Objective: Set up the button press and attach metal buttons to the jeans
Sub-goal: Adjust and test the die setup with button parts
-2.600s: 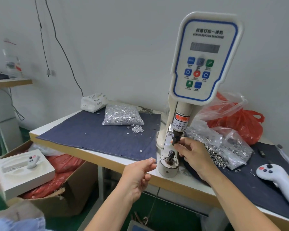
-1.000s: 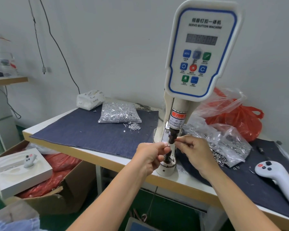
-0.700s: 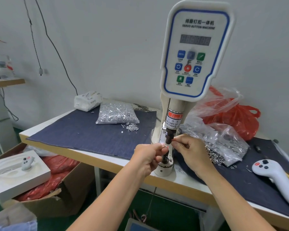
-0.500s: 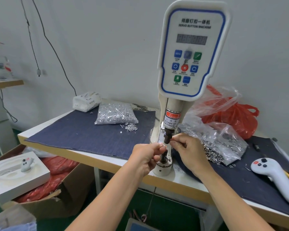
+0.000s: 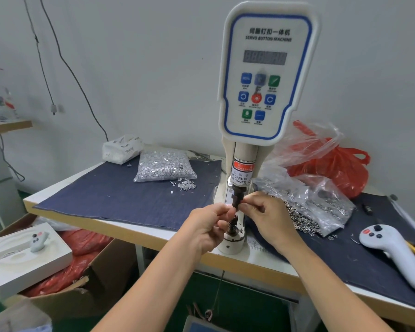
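the task looks to be in its early part, the set-up: both hands meet at the press (image 5: 264,97), right at the dark upper die (image 5: 236,200) that hangs under the warning label, above the spring post (image 5: 233,226) in the white base (image 5: 233,243). the left hand (image 5: 207,226) has its fingers curled, tips pinched together beside the die at about 9 o'clock of it; the right hand (image 5: 264,215) is curled too, thumb and forefinger closed at the die's 3 o'clock side. what small part either pinches i cannot tell, it is hidden by the fingertips. no garment lies under the die, and no finished jeans show, so i judge that every button is yet to be attached. the only denim in view is two flat dark sheets: one (image 5: 120,195) at 9 o'clock of the press, one (image 5: 369,255) at 4 o'clock. count: one press, two hands, two denim sheets, one clear bag of silvery tacks (image 5: 164,165) at 10 o'clock with a little spilled heap (image 5: 186,184) beside it, one clear bag of ring-like buttons (image 5: 307,207) at 3 o'clock, one red bag (image 5: 333,164) at 2 o'clock, one tissue pack (image 5: 121,148), one white controller (image 5: 393,250) on the table at 4 o'clock and one more (image 5: 37,240) in a white tray in the carton at 8 o'clock.
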`<state>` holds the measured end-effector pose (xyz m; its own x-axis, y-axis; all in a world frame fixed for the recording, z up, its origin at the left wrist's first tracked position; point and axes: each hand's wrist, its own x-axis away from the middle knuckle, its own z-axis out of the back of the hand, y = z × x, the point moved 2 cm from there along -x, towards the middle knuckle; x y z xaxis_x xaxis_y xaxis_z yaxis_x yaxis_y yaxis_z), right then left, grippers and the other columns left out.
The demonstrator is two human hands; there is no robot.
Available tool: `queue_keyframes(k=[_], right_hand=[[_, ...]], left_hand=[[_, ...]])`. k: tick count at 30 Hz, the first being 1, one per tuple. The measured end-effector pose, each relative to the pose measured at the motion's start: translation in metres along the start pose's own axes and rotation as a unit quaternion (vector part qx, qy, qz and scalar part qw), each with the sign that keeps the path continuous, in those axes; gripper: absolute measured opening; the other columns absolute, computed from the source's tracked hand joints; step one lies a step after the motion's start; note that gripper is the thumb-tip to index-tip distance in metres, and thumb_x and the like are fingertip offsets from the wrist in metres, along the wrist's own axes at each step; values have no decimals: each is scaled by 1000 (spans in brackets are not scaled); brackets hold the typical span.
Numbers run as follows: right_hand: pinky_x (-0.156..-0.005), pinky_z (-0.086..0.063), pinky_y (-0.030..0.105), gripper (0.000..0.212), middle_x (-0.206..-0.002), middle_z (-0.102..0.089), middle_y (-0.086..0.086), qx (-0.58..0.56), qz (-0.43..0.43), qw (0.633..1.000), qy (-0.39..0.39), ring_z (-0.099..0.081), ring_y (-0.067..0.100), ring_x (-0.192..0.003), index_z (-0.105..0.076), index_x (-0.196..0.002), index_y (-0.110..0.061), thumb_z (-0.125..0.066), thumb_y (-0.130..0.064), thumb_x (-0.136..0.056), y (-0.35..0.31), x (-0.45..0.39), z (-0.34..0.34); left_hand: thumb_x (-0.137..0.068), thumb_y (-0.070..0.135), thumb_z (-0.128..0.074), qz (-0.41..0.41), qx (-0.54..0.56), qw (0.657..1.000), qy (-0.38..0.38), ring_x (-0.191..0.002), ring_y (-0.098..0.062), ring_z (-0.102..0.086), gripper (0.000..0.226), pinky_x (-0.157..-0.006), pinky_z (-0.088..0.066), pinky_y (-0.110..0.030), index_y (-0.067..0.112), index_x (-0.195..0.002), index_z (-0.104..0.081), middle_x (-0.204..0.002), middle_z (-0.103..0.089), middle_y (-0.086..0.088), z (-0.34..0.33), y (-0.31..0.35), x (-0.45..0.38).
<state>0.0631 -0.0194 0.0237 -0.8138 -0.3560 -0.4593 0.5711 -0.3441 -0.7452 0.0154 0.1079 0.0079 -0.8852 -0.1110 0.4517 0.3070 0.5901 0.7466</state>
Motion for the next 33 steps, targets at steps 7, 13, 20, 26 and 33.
queue_keyframes(k=[7, 13, 20, 26, 33], right_hand=[[-69, -37, 3, 10, -86, -66, 3, -9, 3, 1000, -11, -57, -1, -77, -75, -85, -11, -70, -5, -81, 0, 0, 2], [-69, -37, 4, 7, -81, -65, -3, -9, 3, 1000, -7, -56, -2, -74, -75, -84, -9, -70, -5, -80, 0, -1, 1], [-68, -37, 3, 8, -81, -65, -6, -13, -5, 1000, -10, -56, -4, -73, -75, -85, -10, -70, -5, -81, 0, -1, 1], [-67, -40, 7, 9, -79, -66, -8, -17, -16, 1000, -15, -58, -3, -72, -76, -85, -11, -70, -6, -81, 1, -1, 1], [-65, -39, 6, 7, -83, -68, -3, -13, -23, 1000, -5, -59, 5, -74, -75, -84, -11, -69, -7, -82, 3, -1, -1]], left_hand=[[-86, 8, -56, 68, 50, 995, -61, -26, -1, -34, 11, -24, -21, -9, 2, -94, -61, -50, -59, 3, 2, 2, 1], [-90, 11, -52, 63, 63, 994, -56, -26, -2, -34, 34, -24, -22, -10, 4, -124, -56, -53, -63, 0, 5, 5, -1], [-90, 13, -51, 68, 100, 990, -75, -28, -3, -34, 25, -25, -23, -11, 12, -114, -50, -56, -64, 0, 7, 6, -4], [-89, 13, -50, 66, 98, 989, -85, -27, -2, -33, 22, -25, -23, -10, 10, -111, -51, -54, -63, 1, 3, 5, -1], [-68, 4, -56, 84, 128, 980, -125, -26, -1, -31, 26, -25, -20, -10, -5, -92, -60, -50, -55, 3, 3, 7, 4]])
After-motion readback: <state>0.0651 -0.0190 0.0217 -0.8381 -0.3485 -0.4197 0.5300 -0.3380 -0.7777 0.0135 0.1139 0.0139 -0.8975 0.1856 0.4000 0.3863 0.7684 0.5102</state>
